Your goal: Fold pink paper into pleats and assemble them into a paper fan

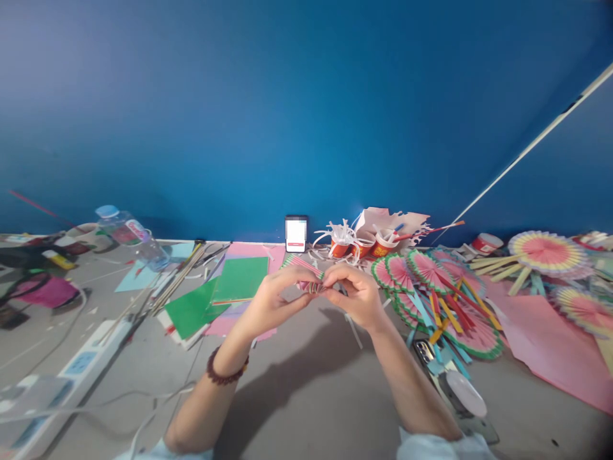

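Note:
My left hand (282, 295) and my right hand (353, 294) meet over the middle of the table. Between their fingertips is a pleated paper strip (306, 267), pink with green and white edges. Thumb and fingers of each hand pinch it, and parts of the folds are hidden behind them. A beaded bracelet (227, 369) circles my left wrist. Right of my hands lie several round pleated paper fans (428, 271), pink with green rims, with coloured paper strips on top. Green paper sheets (239, 280) are left of my hands.
A phone (296, 234) leans upright against the blue wall (297, 115). Red cups (384, 243) holding white strips stand beside it. At left are a tilted plastic bottle (131, 233) and a power strip (79, 367) with cables. Another phone (426, 351) and pink paper (550, 338) lie at right.

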Action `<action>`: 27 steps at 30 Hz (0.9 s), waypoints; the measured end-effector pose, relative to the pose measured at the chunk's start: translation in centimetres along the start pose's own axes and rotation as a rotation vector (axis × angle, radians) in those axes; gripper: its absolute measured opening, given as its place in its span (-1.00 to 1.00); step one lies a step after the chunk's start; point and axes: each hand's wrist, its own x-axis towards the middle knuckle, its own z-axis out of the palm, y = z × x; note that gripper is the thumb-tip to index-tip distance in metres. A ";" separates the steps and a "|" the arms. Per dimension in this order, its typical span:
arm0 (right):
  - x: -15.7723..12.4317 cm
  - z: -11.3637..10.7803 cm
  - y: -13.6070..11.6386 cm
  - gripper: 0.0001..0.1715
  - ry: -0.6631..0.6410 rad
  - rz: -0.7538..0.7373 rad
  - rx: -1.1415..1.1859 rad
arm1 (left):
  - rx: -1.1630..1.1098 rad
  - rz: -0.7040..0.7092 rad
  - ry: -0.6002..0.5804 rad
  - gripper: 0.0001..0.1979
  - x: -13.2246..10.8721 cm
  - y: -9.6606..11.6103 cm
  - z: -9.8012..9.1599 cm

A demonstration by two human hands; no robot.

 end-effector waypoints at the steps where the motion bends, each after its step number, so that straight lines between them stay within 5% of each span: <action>1: 0.0 0.0 0.0 -0.89 -0.002 -0.001 0.007 | 0.000 -0.001 0.000 -0.86 0.0 0.0 0.0; 27: 0.0 -0.3 -0.2 -0.88 -0.041 0.018 0.151 | -0.033 -0.026 -0.028 -0.71 0.0 0.6 -0.2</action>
